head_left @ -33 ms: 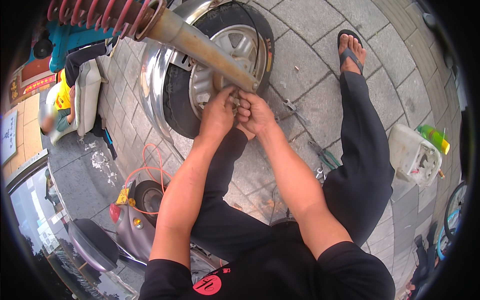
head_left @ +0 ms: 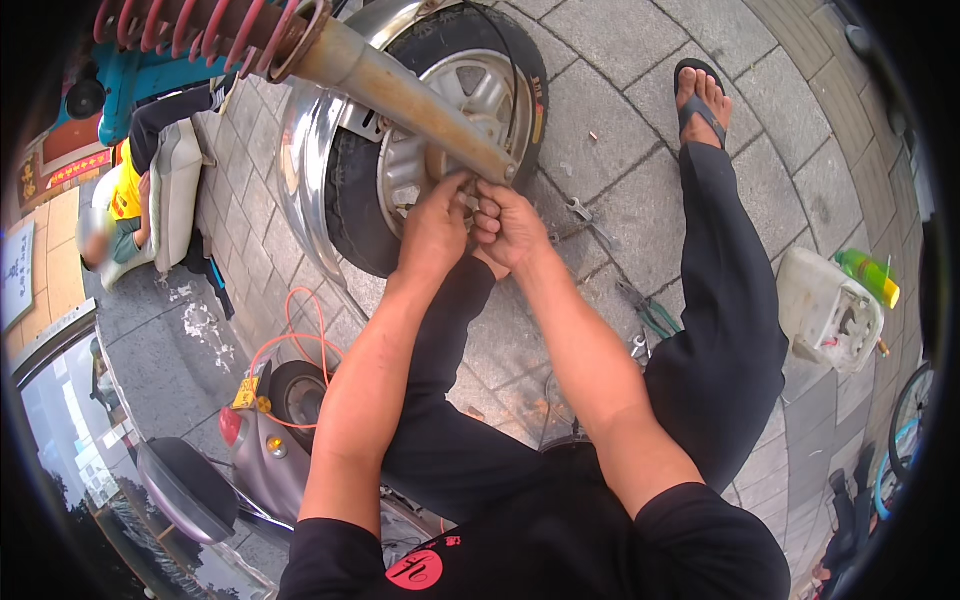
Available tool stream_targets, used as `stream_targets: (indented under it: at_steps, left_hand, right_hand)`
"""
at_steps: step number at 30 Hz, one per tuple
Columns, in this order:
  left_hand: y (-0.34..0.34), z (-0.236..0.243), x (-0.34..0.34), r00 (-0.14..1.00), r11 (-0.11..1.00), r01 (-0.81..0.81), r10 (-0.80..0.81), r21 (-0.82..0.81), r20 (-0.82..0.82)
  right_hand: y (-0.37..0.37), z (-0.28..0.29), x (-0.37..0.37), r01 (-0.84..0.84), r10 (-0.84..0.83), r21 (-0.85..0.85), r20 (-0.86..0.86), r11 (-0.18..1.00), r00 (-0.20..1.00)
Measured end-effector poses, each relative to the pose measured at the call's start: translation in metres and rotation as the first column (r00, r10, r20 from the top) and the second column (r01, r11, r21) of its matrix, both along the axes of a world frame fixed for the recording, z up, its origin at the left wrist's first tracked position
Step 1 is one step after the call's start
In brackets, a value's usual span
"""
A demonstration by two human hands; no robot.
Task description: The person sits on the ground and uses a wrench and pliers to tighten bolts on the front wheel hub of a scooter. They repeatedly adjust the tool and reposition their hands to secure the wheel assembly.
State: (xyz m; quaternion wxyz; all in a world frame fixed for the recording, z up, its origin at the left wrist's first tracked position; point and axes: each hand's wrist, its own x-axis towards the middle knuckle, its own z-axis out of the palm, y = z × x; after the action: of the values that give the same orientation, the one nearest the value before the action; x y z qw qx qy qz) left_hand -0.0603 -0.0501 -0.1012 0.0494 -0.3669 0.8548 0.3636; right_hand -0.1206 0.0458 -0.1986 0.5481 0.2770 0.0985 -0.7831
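Note:
A rusty, tan shock absorber [head_left: 400, 95] with a red coil spring slants across a small wheel [head_left: 360, 190] with a black tyre and silver rim. Just under the lower end of the shock, at the hub, my left hand [head_left: 436, 230] and my right hand [head_left: 513, 228] meet with bent fingers pressed together. Some small thing seems to be between the fingertips, but the fingers hide it. A chrome fender [head_left: 305, 165] curves round the left side of the tyre. Right of my right hand, a metal spanner [head_left: 580, 210] lies on the paving.
Green-handled pliers [head_left: 655, 315] and another spanner [head_left: 639, 346] lie between my legs. A cut white plastic jug [head_left: 805, 290] and a green bottle [head_left: 862, 270] stand at the right. An orange cable [head_left: 290, 345] loops beside a parked scooter [head_left: 275, 450]. Someone sits in an armchair [head_left: 175, 200].

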Motion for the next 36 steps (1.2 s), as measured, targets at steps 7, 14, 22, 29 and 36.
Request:
stream_targets:
  at_steps: [7, 14, 22, 29, 36]
  left_hand:
    - [-0.0036, 0.0003, -0.0006, 0.999, 0.999, 0.038, -0.038, -0.028, 0.021]
    - [-0.0003, 0.0033, -0.0001, 0.988, 0.971, 0.157, -0.151, -0.182, 0.045]
    - [-0.0039, 0.0010, 0.0022, 0.970, 0.923, 0.243, -0.240, -0.299, 0.048]
    - [-0.0049, -0.0008, 0.0026, 0.980, 0.952, 0.196, -0.199, -0.236, 0.011]
    - [-0.0011, 0.0018, -0.0008, 0.995, 0.988, 0.091, -0.087, -0.121, 0.038]
  right_hand:
    - [-0.0040, -0.0060, 0.0048, 0.042, -0.041, -0.009, 0.018, 0.999, 0.999]
    - [-0.0042, -0.0072, 0.0033, 0.028, -0.028, -0.013, 0.014, 1.000, 1.000]
    - [-0.0046, -0.0070, 0.0042, 0.030, -0.030, -0.006, 0.023, 1.000, 0.999]
    - [-0.0028, -0.0075, 0.0012, 0.021, -0.018, -0.055, 0.052, 0.998, 0.998]
    - [-0.0008, -0.0058, -0.0006, -0.016, 0.023, -0.072, 0.098, 0.997, 0.995]
